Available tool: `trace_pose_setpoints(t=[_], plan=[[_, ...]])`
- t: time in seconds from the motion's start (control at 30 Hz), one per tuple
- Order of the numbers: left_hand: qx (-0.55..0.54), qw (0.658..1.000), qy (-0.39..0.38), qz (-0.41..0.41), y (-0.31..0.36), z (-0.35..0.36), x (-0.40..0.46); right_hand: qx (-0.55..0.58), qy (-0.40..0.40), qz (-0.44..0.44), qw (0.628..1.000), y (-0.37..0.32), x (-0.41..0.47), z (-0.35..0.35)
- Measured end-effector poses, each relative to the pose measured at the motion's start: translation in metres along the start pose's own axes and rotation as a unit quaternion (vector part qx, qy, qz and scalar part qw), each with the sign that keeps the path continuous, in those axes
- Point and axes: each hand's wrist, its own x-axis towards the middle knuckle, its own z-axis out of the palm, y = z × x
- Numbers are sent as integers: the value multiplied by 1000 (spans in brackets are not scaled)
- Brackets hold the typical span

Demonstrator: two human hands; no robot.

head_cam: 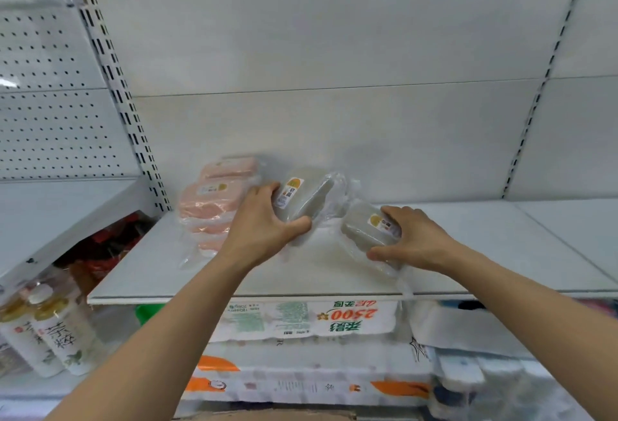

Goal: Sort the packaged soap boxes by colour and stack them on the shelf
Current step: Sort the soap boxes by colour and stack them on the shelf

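Below the shelf edge, nearest to me, packs of paper rolls [301, 320] fill the lower level, and two tea bottles [50, 327] lean at the lower left. Both my bare forearms reach up from there onto the white shelf [160, 273].

On that shelf my right hand [414, 236] wraps round a grey box [364, 226] in clear wrap: fingers curl over its far side, thumb presses the near edge. This box lies flat on the board, close to the front, its label facing up.

Just left of it, my left hand [264, 223] grips a second grey box [301, 198], thumb under its near end and fingers curled over the left side. That one is tilted, its far end raised; I cannot tell whether its lower end touches the board. The two grey boxes sit near each other, their loose wrap almost meeting.

Farther left and back, the pink boxes [210, 206] stand in a stack, with another pink one [230, 166] behind it against the back panel [334, 53].
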Motion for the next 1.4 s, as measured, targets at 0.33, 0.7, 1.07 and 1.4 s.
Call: trace_pose_setpoints(t=[0.33, 0.7, 1.07, 1.4], plan=[[39, 999, -13, -19, 1, -4, 6, -69, 46, -49, 995, 6, 61, -42], [127, 976, -174, 16, -10, 19, -5, -94, -8, -141, 985, -45, 185, -36], [80, 984, -161, -15, -20, 21, 3, -76, -102, -150, 980, -41, 221, -2], [-45, 991, -117, -43, 4, 16, 19, 95, 86, -149, 981, -41, 183, -23]])
